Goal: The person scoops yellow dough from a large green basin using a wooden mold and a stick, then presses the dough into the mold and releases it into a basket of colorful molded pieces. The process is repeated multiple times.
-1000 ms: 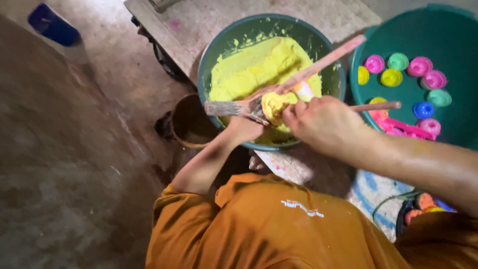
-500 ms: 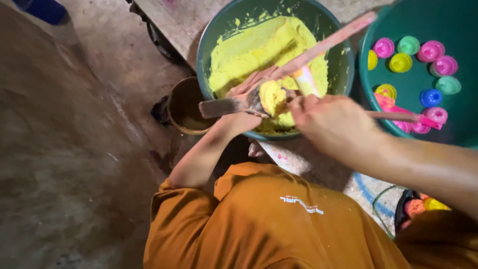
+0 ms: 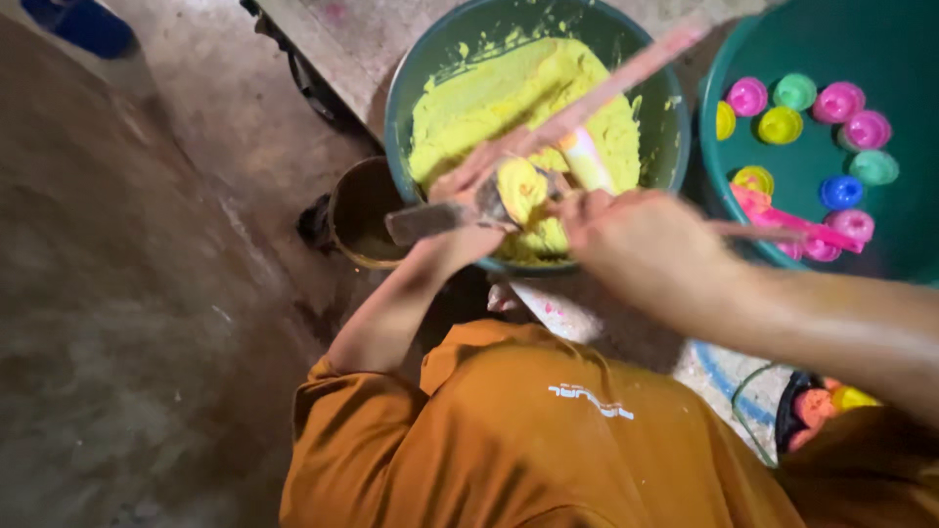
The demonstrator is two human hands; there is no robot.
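A green bowl (image 3: 411, 88) holds a mass of yellow paste (image 3: 509, 98). My left hand (image 3: 458, 244) grips a flat metal tool (image 3: 421, 221) at the bowl's near rim, with a lump of yellow paste (image 3: 521, 186) on its end. My right hand (image 3: 636, 240) is closed next to that lump and holds a thin pinkish stick (image 3: 768, 232) that points right. A long pink stick (image 3: 606, 83) runs slanting over the bowl, blurred; what holds it I cannot tell. My orange shirt (image 3: 528, 440) fills the lower view.
A dark green tub (image 3: 743, 59) on the right holds several small round caps in pink, yellow, green and blue. A brown pot (image 3: 357, 210) stands left of the bowl. A blue object (image 3: 83, 24) lies top left. Coloured pieces (image 3: 822, 403) sit bottom right. The floor is bare concrete.
The view has closed in on the bowl. Both hands stay at the yellow lump, the right hand shifting slightly, and motion blurs the sticks.
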